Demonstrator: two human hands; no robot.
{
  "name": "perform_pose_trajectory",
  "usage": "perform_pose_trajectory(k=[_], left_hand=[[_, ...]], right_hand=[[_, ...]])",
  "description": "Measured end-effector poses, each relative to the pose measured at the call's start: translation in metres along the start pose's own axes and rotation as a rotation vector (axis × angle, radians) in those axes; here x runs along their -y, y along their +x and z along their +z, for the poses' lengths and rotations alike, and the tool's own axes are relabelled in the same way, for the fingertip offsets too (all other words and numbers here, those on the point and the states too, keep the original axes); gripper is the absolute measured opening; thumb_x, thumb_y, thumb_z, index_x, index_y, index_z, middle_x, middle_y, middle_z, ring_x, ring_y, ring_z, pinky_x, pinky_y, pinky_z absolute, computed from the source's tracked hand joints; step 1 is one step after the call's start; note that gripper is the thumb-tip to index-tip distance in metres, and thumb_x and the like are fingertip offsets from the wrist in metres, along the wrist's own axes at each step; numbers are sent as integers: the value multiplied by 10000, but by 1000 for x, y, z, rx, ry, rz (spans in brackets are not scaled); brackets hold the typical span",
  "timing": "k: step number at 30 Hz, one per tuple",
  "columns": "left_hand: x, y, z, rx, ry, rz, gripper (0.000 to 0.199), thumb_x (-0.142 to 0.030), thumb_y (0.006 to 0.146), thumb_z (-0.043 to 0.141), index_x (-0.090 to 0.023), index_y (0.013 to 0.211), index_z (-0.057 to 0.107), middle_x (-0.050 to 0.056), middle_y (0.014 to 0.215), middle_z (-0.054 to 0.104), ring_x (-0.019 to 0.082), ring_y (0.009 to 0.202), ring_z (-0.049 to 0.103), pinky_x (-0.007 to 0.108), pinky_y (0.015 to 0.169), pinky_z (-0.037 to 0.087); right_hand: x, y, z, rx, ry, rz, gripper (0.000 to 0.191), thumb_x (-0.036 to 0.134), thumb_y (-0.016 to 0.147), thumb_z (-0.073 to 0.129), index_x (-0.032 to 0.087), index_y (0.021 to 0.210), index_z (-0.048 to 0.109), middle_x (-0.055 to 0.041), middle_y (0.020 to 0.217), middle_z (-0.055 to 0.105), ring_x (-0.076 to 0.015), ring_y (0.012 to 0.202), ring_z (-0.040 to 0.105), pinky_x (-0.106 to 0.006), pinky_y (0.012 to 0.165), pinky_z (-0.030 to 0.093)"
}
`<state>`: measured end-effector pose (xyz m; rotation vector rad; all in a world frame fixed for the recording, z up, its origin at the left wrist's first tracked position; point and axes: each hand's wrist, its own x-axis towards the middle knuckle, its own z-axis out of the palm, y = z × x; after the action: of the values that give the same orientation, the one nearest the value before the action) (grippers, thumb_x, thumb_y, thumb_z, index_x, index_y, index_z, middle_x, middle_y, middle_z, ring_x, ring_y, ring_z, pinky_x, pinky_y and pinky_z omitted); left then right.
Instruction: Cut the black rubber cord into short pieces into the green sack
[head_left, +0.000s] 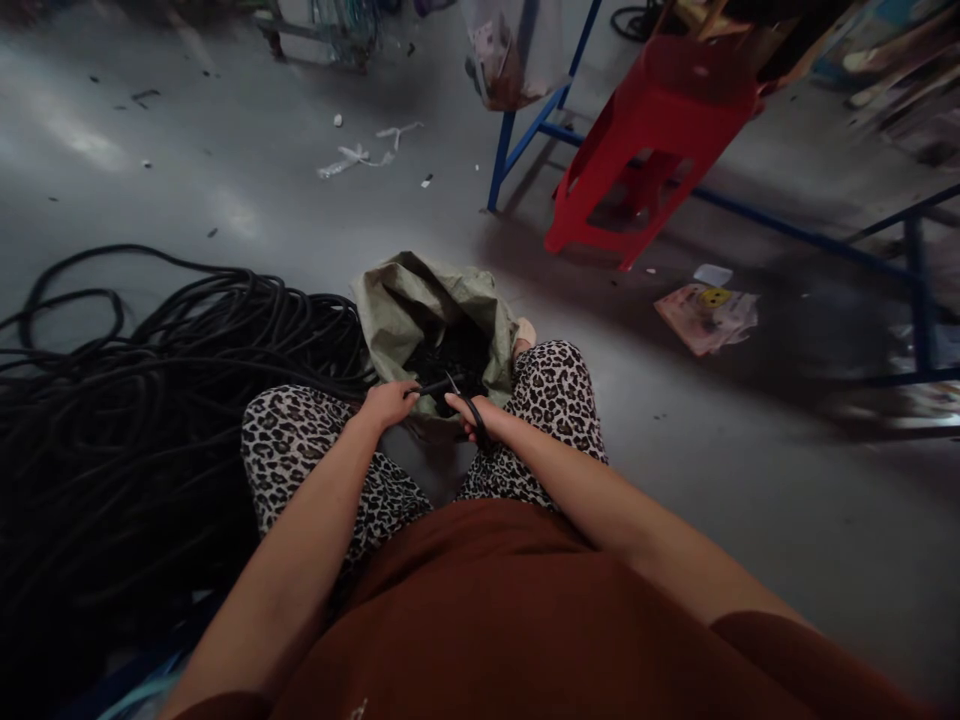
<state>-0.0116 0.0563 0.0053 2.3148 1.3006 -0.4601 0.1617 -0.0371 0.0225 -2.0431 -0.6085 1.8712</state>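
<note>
Between my knees stands an open green sack point(386, 310) with many small black pieces point(457, 350) inside. My left hand point(390, 403) is closed on a black hose point(433, 387), whose end sticks out over the sack's near edge. Black-handled scissors point(478, 420) are in my right hand point(480, 415), fingers round the handles. The blades point up and left, close to the hose end; whether they touch it is too small to tell.
A large heap of black hose point(187, 340) spreads over the floor at the left. A red plastic stool point(675, 120) leans by a blue metal frame point(517, 150) at the upper right. Plastic scraps point(356, 157) and a printed bag point(705, 315) lie on the floor.
</note>
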Motion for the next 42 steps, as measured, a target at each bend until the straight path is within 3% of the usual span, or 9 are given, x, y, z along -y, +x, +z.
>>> perform_pose_trajectory(k=[14,33,42], left_hand=[[3,2,2,38,49,23,378,-394,829,396,-265,1111,613,37,1075,656,198,998,585,261,822,430],[1,0,-1,95,107,-35,373,-404,825,378,-298,1090,619,47,1045,659,223,977,590,308,817,436],[-3,-3,-7,44,103,-39,387,-404,833,371,-270,1108,608,67,1059,656,223,980,590,302,801,437]], right_hand=[[-9,17,1,-77,-95,22,488,611,720,576,123,699,553,32,386,434,-77,274,399,-183,283,365],[-8,11,-2,-110,-176,15,495,614,705,590,128,619,543,12,382,463,-93,274,431,-192,291,366],[-7,11,-1,-10,-96,78,588,710,728,465,126,732,534,2,389,476,-127,292,472,-219,297,398]])
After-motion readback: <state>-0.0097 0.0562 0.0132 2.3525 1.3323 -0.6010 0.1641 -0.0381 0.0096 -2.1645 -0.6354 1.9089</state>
